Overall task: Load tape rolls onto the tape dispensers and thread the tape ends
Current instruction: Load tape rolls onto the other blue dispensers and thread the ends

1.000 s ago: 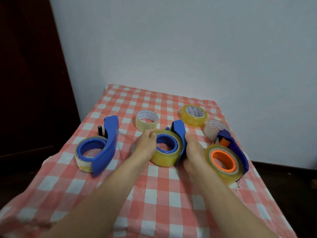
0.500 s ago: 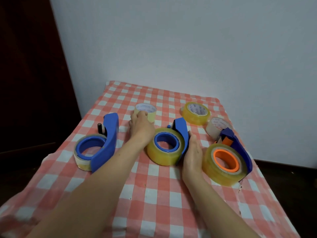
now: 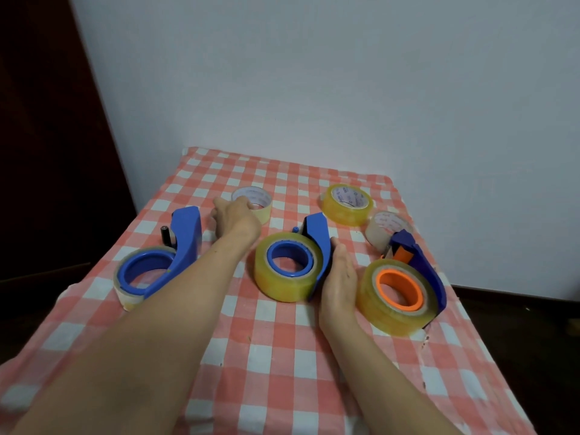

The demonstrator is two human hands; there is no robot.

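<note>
**Blue dispensers carrying rolls, your left hand at a loose one**

Head view: three dispensers are sitting in a row across the checked cloth, each with a roll lying flat around its hub. The left dispenser is carrying a clear roll. The middle dispenser is carrying an amber roll. The right dispenser, the one with the orange hub, is carrying a yellow roll.

Your left hand is lying stretched to the far side of the cloth, between the left and middle dispensers. Its fingers are touching the near rim of the pale loose roll. The back of your hand is covering that side of the roll, so I cannot tell whether you are gripping it or only touching it.

Your right hand is lying relaxed, fingers straight. Its palm is resting against the outer side of the middle dispenser, in the gap beside the yellow roll.

Two more rolls are waiting at the back right. The yellow loose roll is standing apart. The whitish loose roll is partly hidden behind the nose of the right dispenser.

The tape ends are too small to make out on any dispenser. The frame's bottom edge is cutting off both your forearms.
</note>
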